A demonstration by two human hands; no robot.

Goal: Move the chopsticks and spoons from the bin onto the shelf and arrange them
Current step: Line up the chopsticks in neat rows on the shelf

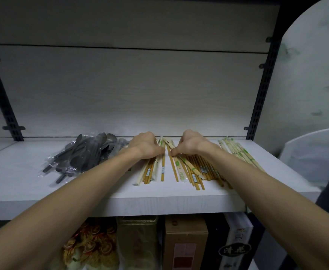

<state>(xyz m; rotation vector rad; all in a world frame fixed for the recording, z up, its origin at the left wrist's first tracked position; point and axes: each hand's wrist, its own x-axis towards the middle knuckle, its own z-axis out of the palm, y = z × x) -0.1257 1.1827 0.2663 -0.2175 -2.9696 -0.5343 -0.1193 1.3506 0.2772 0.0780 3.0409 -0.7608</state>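
Two hands work side by side at the middle of the white shelf (159, 199). The left hand (146, 146) has its fingers curled down onto the chopsticks (179, 168), and the right hand (191, 145) does the same just beside it, thumb and fingertips pinching at the sticks where the two piles meet. Whether either hand has a stick fully gripped or only pressed down, I cannot tell from here.

Most of the moving looks done. The chopsticks already lie on the shelf, fanned from about 11 o'clock to 2 o'clock of the hands, some bare bamboo, some in paper sleeves, with a separate wrapped bundle (239, 154) off at 3 o'clock. The spoons (85, 154) sit in a loose dark heap in clear plastic at 9 o'clock, well apart from the sticks.

No bin shows in view, so I cannot say whether anything is left in it. What remains, I judge, is squaring up the crooked chopsticks and tidying the spoons
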